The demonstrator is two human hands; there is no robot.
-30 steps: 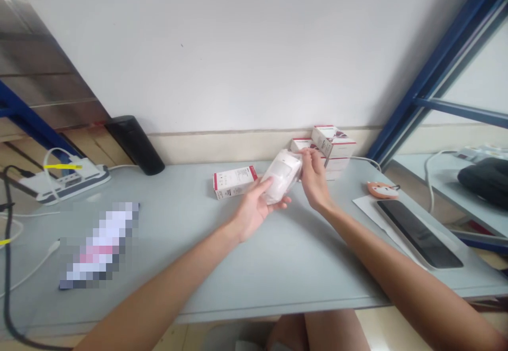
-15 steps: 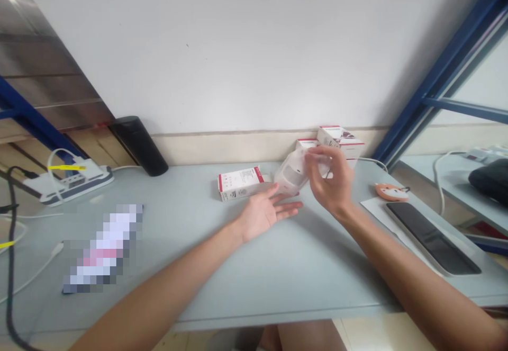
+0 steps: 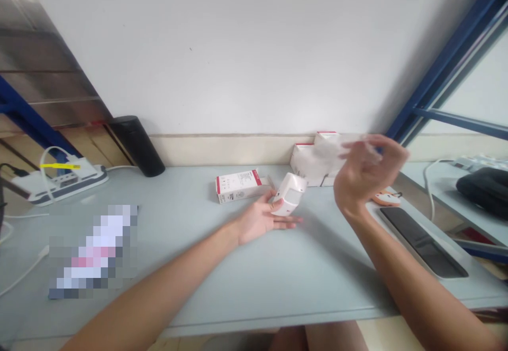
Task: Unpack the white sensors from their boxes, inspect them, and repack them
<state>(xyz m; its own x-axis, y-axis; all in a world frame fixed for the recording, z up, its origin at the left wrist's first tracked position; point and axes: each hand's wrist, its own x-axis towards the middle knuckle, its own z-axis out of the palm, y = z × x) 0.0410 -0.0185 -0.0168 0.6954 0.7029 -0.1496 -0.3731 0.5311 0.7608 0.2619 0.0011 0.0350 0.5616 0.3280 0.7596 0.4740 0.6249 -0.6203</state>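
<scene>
My left hand (image 3: 260, 218) lies palm up on the grey table (image 3: 246, 277), and a small white plastic device (image 3: 290, 193) rests on its fingertips. My right hand (image 3: 367, 171) is raised to the right, blurred by motion. Its fingers are closed on a clear plastic bag (image 3: 331, 154) that has come off the device. A white and red box (image 3: 237, 185) lies just behind my left hand. More white and red boxes (image 3: 307, 163) are stacked by the wall, partly hidden by the bag.
A black cylinder (image 3: 135, 144) leans at the back left near a white power strip (image 3: 59, 179) with cables. A phone (image 3: 423, 241) on paper and a small orange object (image 3: 387, 198) lie at right. A blue shelf frame (image 3: 444, 60) stands at right.
My right hand pulled the clear bag up and to the right, off the white device. The device now rests bare on my left fingers, lower on the table.
</scene>
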